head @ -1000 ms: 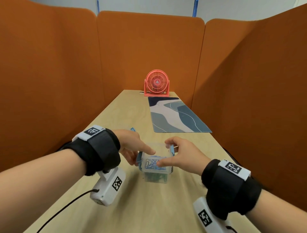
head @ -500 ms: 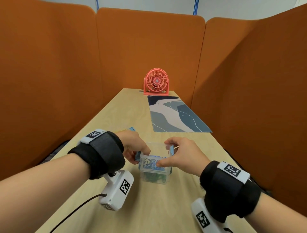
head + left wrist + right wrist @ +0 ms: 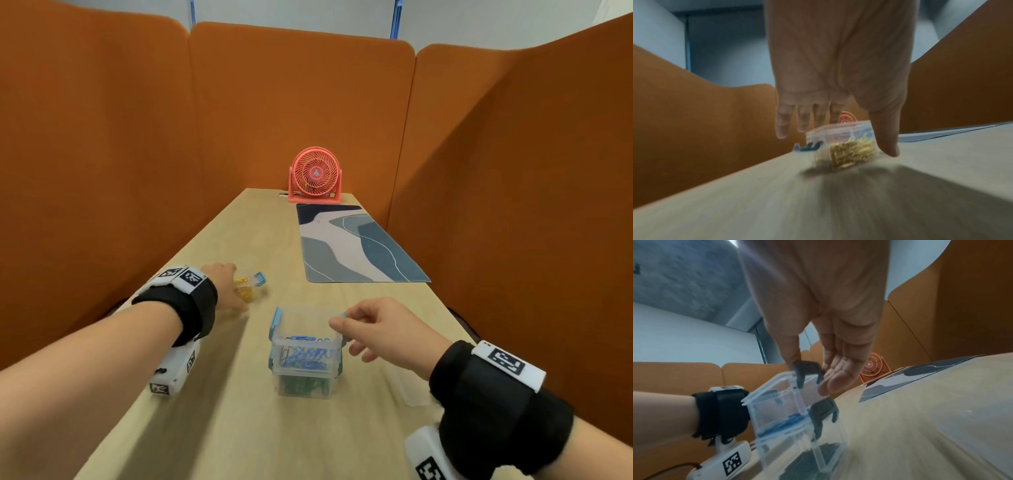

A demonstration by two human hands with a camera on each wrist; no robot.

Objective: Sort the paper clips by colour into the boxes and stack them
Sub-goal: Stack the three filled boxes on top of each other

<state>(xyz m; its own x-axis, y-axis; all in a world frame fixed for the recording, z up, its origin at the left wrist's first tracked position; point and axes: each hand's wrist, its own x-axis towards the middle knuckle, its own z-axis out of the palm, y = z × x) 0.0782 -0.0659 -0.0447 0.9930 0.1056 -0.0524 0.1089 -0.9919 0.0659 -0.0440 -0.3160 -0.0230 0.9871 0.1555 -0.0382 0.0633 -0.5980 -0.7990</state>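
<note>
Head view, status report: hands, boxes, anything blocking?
Left hand open at yellow-clip box. Right hand pinching blue latch on blue-clip box, stacked on green-clip box. Nothing in the way.

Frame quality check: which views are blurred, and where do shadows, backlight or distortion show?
Head view: sharp; wide lens stretches the orange partition panels. Left wrist view: motion blur streaks the pale wooden table and smears the clear box of yellow paper clips; dark shadow beneath the left hand. Right wrist view: table streaked; backlight darkens the blue latch pinched by the right hand.
</note>
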